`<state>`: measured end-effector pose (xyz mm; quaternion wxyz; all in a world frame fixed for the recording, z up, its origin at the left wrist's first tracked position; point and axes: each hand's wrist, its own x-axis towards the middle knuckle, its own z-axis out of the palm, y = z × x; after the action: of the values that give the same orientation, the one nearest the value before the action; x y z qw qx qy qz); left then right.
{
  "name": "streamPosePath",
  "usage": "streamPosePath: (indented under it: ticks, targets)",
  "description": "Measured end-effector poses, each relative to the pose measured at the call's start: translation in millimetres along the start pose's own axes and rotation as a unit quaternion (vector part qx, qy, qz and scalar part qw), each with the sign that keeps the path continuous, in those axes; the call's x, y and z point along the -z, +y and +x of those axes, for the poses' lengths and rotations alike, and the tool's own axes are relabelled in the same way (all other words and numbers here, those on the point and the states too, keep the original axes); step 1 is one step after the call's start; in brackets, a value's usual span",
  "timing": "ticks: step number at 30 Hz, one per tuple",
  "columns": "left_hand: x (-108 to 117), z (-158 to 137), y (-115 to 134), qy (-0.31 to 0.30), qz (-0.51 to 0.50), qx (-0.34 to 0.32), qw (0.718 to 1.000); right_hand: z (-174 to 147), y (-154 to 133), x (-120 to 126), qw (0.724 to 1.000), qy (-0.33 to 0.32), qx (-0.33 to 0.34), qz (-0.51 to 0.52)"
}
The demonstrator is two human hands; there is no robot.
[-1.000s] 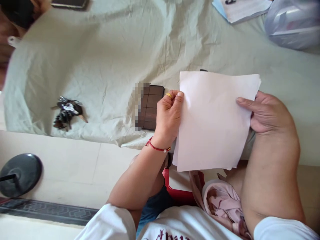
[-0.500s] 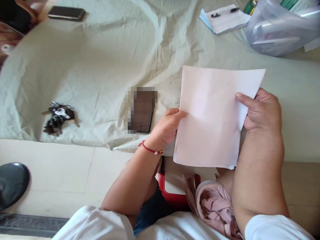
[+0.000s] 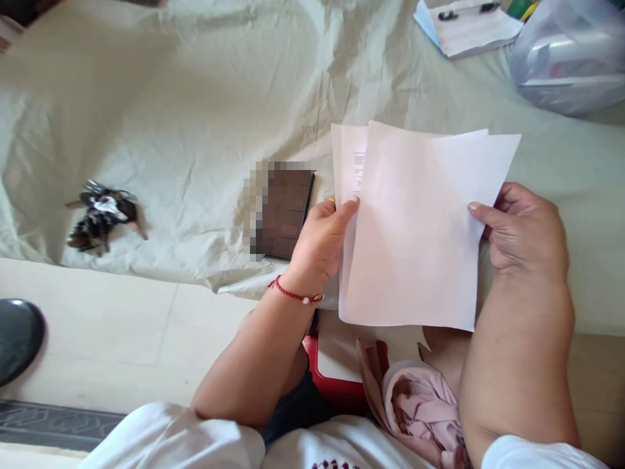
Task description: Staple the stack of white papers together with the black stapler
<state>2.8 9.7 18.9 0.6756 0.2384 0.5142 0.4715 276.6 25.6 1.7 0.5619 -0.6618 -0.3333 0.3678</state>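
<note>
Several white sheets of paper (image 3: 415, 228) are held up over the table's near edge, fanned slightly apart. My left hand (image 3: 325, 238), with a red bracelet at the wrist, pinches the left side of the sheets, thumb on top. Some printed text shows on a sheet underneath, near that thumb. My right hand (image 3: 520, 225) grips the right edge of the top sheet, thumb in front and fingers behind. The top sheet's visible face looks blank. A dark phone (image 3: 288, 215), partly blurred out, lies on the cloth just left of my left hand.
A pale green cloth (image 3: 195, 143) covers the table, wrinkled throughout. A bunch of keys (image 3: 105, 212) lies at the left. At the back right are a paper pad (image 3: 473, 29) with a pen and a clear plastic bag (image 3: 571, 65). A dark round object (image 3: 19, 339) stands at floor level.
The sheets, stacked together before, have spread apart, the top one shifting right with my right hand. Printed text now shows on a lower sheet. The whole view has shifted somewhat.
</note>
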Motion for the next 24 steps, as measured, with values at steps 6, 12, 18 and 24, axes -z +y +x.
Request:
streamPosePath:
  ticks: [6,12,18,24]
  targets:
    - [1.8,2.3,-1.1,0.017,0.013,-0.022,1.000,4.2,5.4,-11.1,0.995,0.071,0.059,-0.021]
    - [2.2,1.4,-1.3,0.019,0.002,-0.040,0.999,3.9,5.6,-18.0,0.991,0.058,0.118,0.015]
    - [2.1,1.7,1.5,0.021,0.014,-0.021,0.999,2.2,4.6,-14.1,0.991,0.092,0.093,-0.013]
    - [3.0,4.9,-1.5,-0.024,0.022,-0.008,0.999,1.4,6.5,-16.4,0.992,0.077,0.093,-0.021]
